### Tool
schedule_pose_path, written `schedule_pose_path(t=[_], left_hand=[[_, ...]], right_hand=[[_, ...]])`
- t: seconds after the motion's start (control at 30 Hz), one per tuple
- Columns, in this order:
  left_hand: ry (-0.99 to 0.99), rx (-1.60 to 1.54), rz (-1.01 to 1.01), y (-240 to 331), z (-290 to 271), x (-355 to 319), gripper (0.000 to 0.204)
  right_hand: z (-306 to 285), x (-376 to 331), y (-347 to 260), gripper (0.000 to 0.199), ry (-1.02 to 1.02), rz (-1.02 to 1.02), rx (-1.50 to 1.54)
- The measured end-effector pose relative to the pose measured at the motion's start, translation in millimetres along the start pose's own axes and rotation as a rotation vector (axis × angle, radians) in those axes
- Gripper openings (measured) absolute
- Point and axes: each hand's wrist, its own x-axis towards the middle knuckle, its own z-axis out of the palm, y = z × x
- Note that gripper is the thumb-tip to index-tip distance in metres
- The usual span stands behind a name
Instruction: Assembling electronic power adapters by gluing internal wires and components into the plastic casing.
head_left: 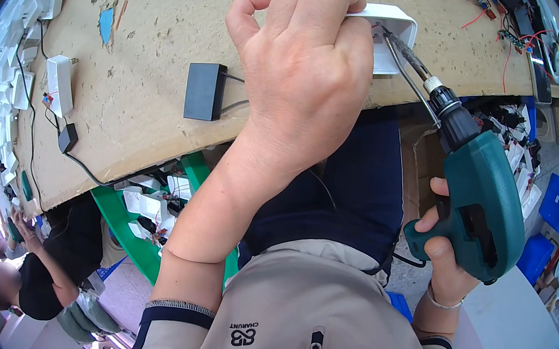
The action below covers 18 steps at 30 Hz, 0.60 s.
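My left hand point(306, 73) is closed on a white plastic housing point(399, 22), tilted with its open side showing at the table's near edge. My right hand point(447, 258) grips a green soldering gun point(489, 200) with a black collar, and its fingers are wrapped round the handle. The gun's dark tip and the thin metal tube beside it reach into the housing. What the tip touches inside is too small to make out. A dark grey box point(204, 92) sits on the table left of my left hand, and two black leads run from it under that hand.
White housings point(6, 99) pile along the worn table's point(159, 20) left edge. A white adapter point(60, 85) with a black cable lies nearby. Red-wired parts point(513, 36) are at the far right. Bins of white parts point(150, 207) stand below. Another person point(44, 271) sits at lower left.
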Motion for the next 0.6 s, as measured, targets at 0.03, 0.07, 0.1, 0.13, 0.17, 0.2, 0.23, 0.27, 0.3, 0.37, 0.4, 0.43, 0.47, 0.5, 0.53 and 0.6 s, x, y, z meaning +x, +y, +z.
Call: schedule_pose_path(t=[0.03, 0.07, 0.1, 0.13, 0.17, 0.2, 0.23, 0.27, 0.3, 0.37, 0.4, 0.43, 0.47, 0.5, 0.53, 0.6], left_hand=[[0.000, 0.000, 0.000, 0.0, 0.0, 0.0, 0.011], [-0.001, 0.001, -0.001, 0.2, -0.3, -0.1, 0.011], [-0.001, 0.002, -0.001, 0.3, -0.5, -0.1, 0.011], [-0.002, 0.002, -0.002, -0.1, -0.8, 0.1, 0.011], [-0.002, 0.003, -0.003, 0.2, -0.9, 0.5, 0.011], [-0.002, 0.004, -0.004, -0.1, -1.4, 0.6, 0.010], [-0.002, 0.004, -0.004, 0.0, -1.6, 0.9, 0.010], [-0.003, 0.005, -0.005, -0.1, -1.6, 1.2, 0.010], [-0.003, 0.007, -0.006, -0.4, -2.0, 1.3, 0.010], [-0.003, 0.005, -0.007, 0.5, -3.2, 0.9, 0.010], [-0.003, 0.004, -0.008, 0.4, -2.6, 1.2, 0.010], [-0.004, 0.005, -0.008, 0.5, -2.6, 1.3, 0.010], [-0.005, 0.006, -0.009, 0.5, -2.2, 1.4, 0.009], [-0.006, 0.006, -0.009, 0.5, -2.1, 1.3, 0.009], [-0.007, 0.007, -0.010, 0.3, -2.4, 1.7, 0.009], [-0.009, 0.008, -0.012, -0.2, -3.4, 2.0, 0.009]], right_hand=[[0.1, -0.5, 0.8, 0.072, 0.008, 0.002, 0.007], [0.0, -0.8, 1.0, 0.072, 0.008, 0.001, 0.007], [-0.2, -1.0, 1.1, 0.073, 0.001, -0.018, 0.000], [-0.4, -1.1, 1.0, 0.073, -0.006, -0.037, -0.007], [-0.2, -1.2, 0.9, 0.073, -0.006, -0.038, -0.007], [0.3, -1.5, 1.1, 0.073, -0.002, -0.039, 0.000], [0.7, -1.6, 1.1, 0.073, 0.002, -0.040, 0.007], [0.9, -1.4, 0.7, 0.073, 0.001, -0.040, 0.007], [1.1, -0.8, 0.1, 0.073, -0.005, -0.039, 0.009], [1.0, -0.2, -0.3, 0.072, -0.008, -0.038, 0.010], [1.2, -0.1, -0.3, 0.072, -0.008, -0.027, 0.015], [1.4, 0.1, -0.1, 0.072, -0.009, -0.017, 0.022], [1.4, 0.4, 0.4, 0.072, -0.010, -0.017, 0.023], [1.3, 0.8, 1.0, 0.072, -0.015, -0.017, 0.015], [1.2, 0.9, 0.8, 0.072, -0.022, -0.017, 0.007], [0.2, 0.8, -0.3, 0.072, -0.025, -0.005, -0.004]])
